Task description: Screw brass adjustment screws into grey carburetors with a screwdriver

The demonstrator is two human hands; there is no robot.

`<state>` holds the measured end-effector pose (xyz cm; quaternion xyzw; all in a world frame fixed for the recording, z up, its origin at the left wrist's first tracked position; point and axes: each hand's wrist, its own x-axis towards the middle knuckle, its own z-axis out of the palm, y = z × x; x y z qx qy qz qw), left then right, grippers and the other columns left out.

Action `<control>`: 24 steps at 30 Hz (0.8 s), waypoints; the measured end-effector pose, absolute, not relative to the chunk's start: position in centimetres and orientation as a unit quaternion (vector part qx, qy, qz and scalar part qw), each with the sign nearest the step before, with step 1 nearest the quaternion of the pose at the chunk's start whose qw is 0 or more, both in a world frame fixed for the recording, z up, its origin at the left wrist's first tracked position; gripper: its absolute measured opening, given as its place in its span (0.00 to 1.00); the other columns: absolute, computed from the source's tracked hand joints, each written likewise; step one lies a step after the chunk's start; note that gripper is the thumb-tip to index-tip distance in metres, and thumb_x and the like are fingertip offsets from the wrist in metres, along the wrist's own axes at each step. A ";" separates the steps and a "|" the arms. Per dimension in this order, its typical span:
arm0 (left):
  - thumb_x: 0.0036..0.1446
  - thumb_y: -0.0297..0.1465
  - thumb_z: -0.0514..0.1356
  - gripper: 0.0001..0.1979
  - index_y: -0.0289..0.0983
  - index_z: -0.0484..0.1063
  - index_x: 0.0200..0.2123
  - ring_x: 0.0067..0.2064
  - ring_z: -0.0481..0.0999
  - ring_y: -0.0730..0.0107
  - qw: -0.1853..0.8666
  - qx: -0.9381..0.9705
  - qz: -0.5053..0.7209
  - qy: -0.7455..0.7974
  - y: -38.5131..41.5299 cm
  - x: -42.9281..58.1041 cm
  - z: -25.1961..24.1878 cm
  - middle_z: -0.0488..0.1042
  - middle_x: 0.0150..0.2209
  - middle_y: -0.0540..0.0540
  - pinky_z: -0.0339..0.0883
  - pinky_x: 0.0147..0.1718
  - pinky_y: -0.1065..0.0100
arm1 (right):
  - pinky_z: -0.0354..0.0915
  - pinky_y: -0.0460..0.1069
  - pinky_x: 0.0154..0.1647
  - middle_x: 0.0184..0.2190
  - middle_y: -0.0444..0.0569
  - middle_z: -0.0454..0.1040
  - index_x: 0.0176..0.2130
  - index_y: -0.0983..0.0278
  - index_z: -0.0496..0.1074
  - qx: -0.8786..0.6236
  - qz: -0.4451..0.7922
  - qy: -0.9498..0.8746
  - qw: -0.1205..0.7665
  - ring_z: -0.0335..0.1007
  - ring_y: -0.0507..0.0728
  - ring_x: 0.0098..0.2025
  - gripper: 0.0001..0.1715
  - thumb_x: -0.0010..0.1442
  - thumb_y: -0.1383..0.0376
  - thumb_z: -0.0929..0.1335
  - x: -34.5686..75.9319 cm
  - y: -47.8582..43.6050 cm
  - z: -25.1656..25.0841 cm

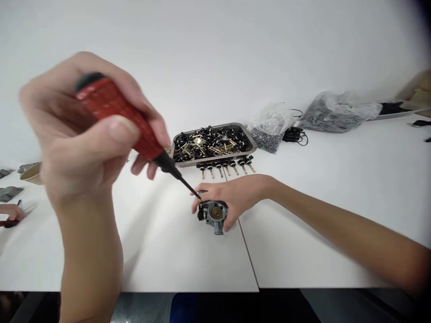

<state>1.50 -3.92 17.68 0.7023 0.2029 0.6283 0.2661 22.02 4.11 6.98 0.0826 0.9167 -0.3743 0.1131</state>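
In the head view my left hand (90,130) is raised at the left, closed around the red handle of a screwdriver (134,116). Its dark shaft slants down to the right, and the tip reaches the upper edge of a small grey metal carburetor (217,213). My right hand (235,197) grips the carburetor from behind and from its right side, pressing it to the white table. A round brass-coloured plate shows in the carburetor's bore, with a black fitting on its left side. The exact spot the tip meets is partly hidden by my right fingers.
Behind stands a metal tray (251,146) heaped with black and brass parts. A row of several similar parts (227,169) lies before it. Plastic bags of small pieces (269,132) and a black cable coil (295,135) sit farther right. Another person's hand (11,211) is at the left.
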 end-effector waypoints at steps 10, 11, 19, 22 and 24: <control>0.45 0.34 0.71 0.11 0.36 0.77 0.31 0.20 0.73 0.71 0.345 0.747 0.479 0.307 -3.8 5.0 15.4 0.76 0.26 0.47 0.65 0.14 0.72 | 0.62 0.47 0.46 0.53 0.47 0.64 0.55 0.54 0.67 0.064 -0.417 0.903 0.080 0.66 0.57 0.49 0.36 0.47 0.67 0.75 22.0 4.0 6.4; 0.46 0.34 0.71 0.10 0.36 0.76 0.31 0.20 0.73 0.71 0.343 0.745 0.480 0.313 -3.8 5.1 15.3 0.76 0.26 0.47 0.65 0.14 0.72 | 0.62 0.48 0.46 0.53 0.46 0.64 0.54 0.54 0.68 0.063 -0.416 0.904 0.078 0.66 0.57 0.49 0.35 0.47 0.67 0.75 22.0 4.1 6.3; 0.44 0.32 0.71 0.10 0.35 0.76 0.30 0.20 0.72 0.72 0.371 0.741 0.457 0.323 -3.3 5.4 14.8 0.77 0.26 0.46 0.65 0.15 0.71 | 0.62 0.49 0.47 0.54 0.46 0.62 0.53 0.52 0.67 0.062 -0.385 0.916 0.091 0.63 0.60 0.53 0.33 0.48 0.64 0.75 22.0 4.1 6.1; 0.47 0.30 0.69 0.06 0.36 0.76 0.29 0.20 0.72 0.72 0.374 0.713 0.477 0.354 -3.2 5.4 14.7 0.76 0.25 0.47 0.65 0.15 0.71 | 0.61 0.49 0.46 0.53 0.46 0.62 0.53 0.52 0.68 0.066 -0.391 0.914 0.090 0.63 0.60 0.53 0.33 0.48 0.65 0.75 22.0 4.1 6.1; 0.47 0.29 0.69 0.05 0.36 0.76 0.29 0.20 0.73 0.71 0.374 0.709 0.481 0.356 -3.2 5.4 14.7 0.77 0.25 0.47 0.64 0.15 0.71 | 0.61 0.49 0.46 0.53 0.46 0.63 0.53 0.53 0.69 0.066 -0.395 0.912 0.088 0.63 0.60 0.53 0.33 0.48 0.64 0.75 22.0 4.2 6.0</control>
